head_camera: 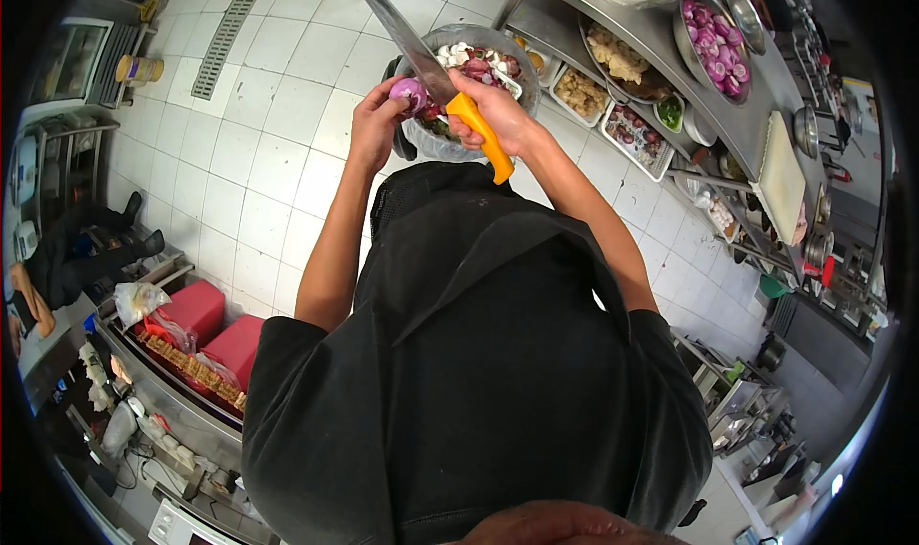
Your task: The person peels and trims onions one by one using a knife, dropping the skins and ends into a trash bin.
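Observation:
My left hand [375, 127] holds a red onion [408, 96] between thumb and fingers. In my right hand [495, 107] is a large kitchen knife, gripped by its yellow handle [482, 132]. Its broad steel blade [406, 35] points away and to the left, its lower part close to the onion. Beneath both hands stands a bin lined with a clear plastic bag [528, 53]. Onion skins [479, 70], eggshells [456, 54] and other scraps lie in it. A white tray or container is partly visible among the scraps.
At right, a steel counter [761, 107] carries a bowl of peeled red onions [718, 50] and a white cutting board [779, 172]. A shelf below holds a basket of small onions [639, 139] and a tray of ginger [580, 94]. Another person [68, 251] is at far left.

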Action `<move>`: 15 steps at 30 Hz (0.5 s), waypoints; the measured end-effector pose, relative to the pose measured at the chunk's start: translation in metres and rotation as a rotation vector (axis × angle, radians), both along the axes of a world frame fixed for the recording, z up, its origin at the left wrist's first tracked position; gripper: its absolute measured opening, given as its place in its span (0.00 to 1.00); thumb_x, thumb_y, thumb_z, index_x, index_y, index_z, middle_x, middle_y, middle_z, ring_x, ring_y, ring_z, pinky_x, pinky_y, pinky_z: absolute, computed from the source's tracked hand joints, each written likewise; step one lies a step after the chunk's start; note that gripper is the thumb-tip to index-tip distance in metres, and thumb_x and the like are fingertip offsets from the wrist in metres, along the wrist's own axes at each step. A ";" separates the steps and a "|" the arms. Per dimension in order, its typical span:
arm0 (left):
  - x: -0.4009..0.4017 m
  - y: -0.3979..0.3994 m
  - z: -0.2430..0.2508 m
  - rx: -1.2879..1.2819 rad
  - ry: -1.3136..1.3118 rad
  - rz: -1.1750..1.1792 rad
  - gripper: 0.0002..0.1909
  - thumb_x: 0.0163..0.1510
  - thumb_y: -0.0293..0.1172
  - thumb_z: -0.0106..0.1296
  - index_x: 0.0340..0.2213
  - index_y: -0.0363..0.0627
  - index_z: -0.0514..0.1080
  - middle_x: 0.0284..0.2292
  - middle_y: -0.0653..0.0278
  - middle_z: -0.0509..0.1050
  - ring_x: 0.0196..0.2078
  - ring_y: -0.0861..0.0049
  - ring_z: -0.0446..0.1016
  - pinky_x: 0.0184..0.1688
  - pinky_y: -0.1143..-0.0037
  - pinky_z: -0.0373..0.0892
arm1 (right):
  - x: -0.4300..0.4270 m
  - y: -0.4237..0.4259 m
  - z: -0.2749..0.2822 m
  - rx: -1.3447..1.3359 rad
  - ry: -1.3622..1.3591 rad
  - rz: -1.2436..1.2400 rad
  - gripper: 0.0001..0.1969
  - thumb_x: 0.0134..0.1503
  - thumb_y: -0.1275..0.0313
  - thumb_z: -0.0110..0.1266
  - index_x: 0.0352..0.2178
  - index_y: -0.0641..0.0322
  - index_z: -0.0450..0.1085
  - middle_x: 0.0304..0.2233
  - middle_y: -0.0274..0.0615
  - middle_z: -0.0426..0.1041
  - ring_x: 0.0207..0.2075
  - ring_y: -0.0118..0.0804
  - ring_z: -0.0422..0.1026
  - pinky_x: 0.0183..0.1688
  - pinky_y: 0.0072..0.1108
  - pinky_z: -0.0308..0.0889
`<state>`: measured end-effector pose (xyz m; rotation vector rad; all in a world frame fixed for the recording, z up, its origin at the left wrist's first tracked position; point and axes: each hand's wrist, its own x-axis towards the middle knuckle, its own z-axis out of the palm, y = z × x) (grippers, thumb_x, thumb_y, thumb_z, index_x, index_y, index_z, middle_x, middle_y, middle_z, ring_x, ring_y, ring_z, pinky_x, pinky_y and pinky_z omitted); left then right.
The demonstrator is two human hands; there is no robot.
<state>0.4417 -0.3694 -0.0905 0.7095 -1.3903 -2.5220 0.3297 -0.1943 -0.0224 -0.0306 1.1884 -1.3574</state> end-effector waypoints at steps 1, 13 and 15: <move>0.000 0.000 0.000 0.001 0.001 0.002 0.22 0.52 0.22 0.49 0.50 0.33 0.66 0.43 0.59 0.73 0.44 0.73 0.72 0.47 0.71 0.68 | 0.000 0.000 -0.001 0.001 0.001 0.002 0.32 0.59 0.40 0.39 0.17 0.60 0.63 0.14 0.37 0.63 0.12 0.26 0.58 0.16 0.19 0.54; 0.032 -0.032 -0.057 -0.180 -0.465 0.352 0.20 0.48 0.30 0.57 0.43 0.34 0.69 0.36 0.58 0.75 0.36 0.74 0.75 0.36 0.74 0.73 | -0.021 0.019 -0.057 0.457 0.286 -0.154 0.23 0.61 0.48 0.44 0.31 0.61 0.64 0.17 0.35 0.62 0.14 0.26 0.60 0.15 0.19 0.55; 0.035 -0.030 -0.056 -0.130 -0.433 0.349 0.22 0.46 0.29 0.58 0.43 0.33 0.67 0.35 0.57 0.75 0.34 0.75 0.75 0.34 0.76 0.72 | -0.023 0.023 -0.070 0.394 0.328 -0.152 0.23 0.60 0.48 0.45 0.32 0.61 0.66 0.17 0.34 0.62 0.14 0.26 0.60 0.15 0.19 0.55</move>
